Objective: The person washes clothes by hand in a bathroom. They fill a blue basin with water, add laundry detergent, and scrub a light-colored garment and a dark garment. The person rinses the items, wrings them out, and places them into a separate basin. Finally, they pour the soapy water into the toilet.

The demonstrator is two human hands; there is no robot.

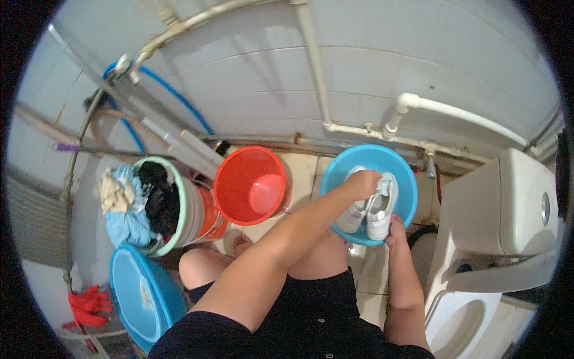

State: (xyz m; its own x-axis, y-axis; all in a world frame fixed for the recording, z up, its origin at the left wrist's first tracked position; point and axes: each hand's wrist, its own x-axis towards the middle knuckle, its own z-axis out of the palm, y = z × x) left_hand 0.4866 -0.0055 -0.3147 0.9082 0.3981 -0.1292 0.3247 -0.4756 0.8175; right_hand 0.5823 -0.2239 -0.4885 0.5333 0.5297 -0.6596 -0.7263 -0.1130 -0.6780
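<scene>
A pair of white sneakers sits side by side in a round blue basin [408, 179] on the floor in front of me. Their heels point toward me, at the basin's near side. My left hand [363, 184] reaches across and is closed over the front of the left sneaker [351, 221], at its laces and tongue; the fingertips are partly hidden. Beside it lies the right sneaker [379, 224], its opening facing up. Close by that heel, my right hand [395, 231] grips the near right rim of the blue basin, thumb up; its other fingers are hidden.
Left of the basin stands a red bucket [233, 179]. A pale green bucket [190, 209] heaped with clothes [158, 191] is farther left, above a tilted blue tub [122, 275]. Red gloves [91, 305] hang at left. A white toilet [508, 209] stands close on the right; pipes [317, 72] line the wall.
</scene>
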